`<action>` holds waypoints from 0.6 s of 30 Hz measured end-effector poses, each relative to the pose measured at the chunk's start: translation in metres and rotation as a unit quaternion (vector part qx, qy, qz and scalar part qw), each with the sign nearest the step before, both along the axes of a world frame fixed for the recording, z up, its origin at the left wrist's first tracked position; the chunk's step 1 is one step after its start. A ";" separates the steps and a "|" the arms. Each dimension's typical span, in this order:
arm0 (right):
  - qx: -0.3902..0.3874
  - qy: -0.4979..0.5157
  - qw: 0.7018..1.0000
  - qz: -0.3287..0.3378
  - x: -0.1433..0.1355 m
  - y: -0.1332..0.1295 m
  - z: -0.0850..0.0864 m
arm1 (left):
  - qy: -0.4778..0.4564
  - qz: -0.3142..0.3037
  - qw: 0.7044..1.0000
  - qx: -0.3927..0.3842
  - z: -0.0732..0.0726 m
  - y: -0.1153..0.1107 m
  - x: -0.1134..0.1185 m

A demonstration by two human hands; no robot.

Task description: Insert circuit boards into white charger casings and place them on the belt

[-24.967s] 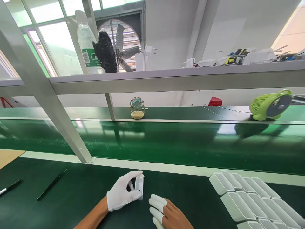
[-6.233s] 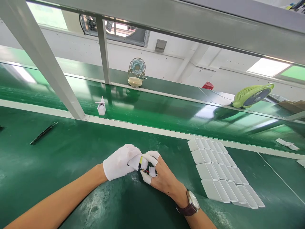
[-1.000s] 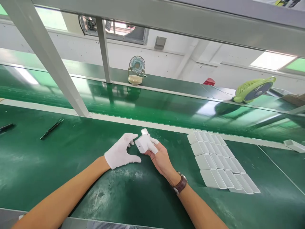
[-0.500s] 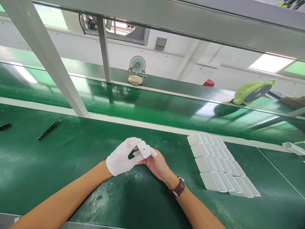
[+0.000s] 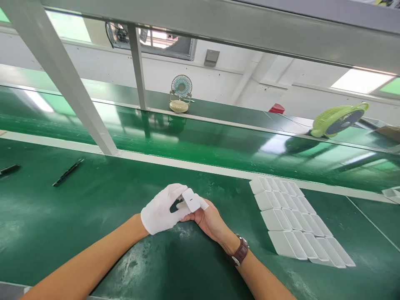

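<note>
A small white plastic housing (image 5: 191, 200) with rounded corners and a short dark slot on its end face is held between my two hands, above the green work surface. My left hand (image 5: 163, 209), in a white glove, closes its thumb and fingers on the housing's left side. My right hand (image 5: 210, 218) is bare apart from a white cover on the thumb, and it grips the housing from the right and below. Some right fingertips are hidden behind the housing. On the right wrist is a brown-strapped watch (image 5: 240, 251).
Rows of white open-ended housings (image 5: 292, 243) stand at the right. Black tweezers (image 5: 68, 172) and another dark tool (image 5: 10, 170) lie at the left. A slanted metal post (image 5: 78, 89) rises ahead. Beyond the green belt (image 5: 212, 146) stand a small fan (image 5: 181, 93) and a green fan (image 5: 339, 120).
The whole view has shifted slightly, so everything appears a little lower and further right. Both hands keep the same hold on the white housing.
</note>
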State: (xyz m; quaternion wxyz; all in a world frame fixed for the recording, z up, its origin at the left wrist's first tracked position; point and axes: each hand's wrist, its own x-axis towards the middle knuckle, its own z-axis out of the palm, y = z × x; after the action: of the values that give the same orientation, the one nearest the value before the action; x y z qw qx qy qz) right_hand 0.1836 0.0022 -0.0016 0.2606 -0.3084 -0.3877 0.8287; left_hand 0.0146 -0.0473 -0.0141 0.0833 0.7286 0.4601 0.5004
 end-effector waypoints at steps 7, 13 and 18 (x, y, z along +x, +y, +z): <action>0.140 -0.121 0.979 -0.082 0.006 0.001 -0.008 | 0.012 -0.046 0.998 -0.050 0.002 0.007 -0.012; 0.504 -0.303 0.795 -0.148 0.020 0.012 -0.014 | 0.140 0.013 0.976 -0.168 -0.014 0.016 -0.030; 0.572 -0.348 0.738 -0.078 0.024 0.017 -0.017 | 0.135 0.126 0.975 -0.120 -0.012 0.020 -0.045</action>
State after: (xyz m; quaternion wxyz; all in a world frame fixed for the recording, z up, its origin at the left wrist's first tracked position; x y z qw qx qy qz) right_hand 0.2078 0.0197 -0.0190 0.2982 -0.3972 -0.8273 0.2625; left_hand -0.0302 -0.0275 -0.0261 0.0432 0.7102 0.6120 0.3451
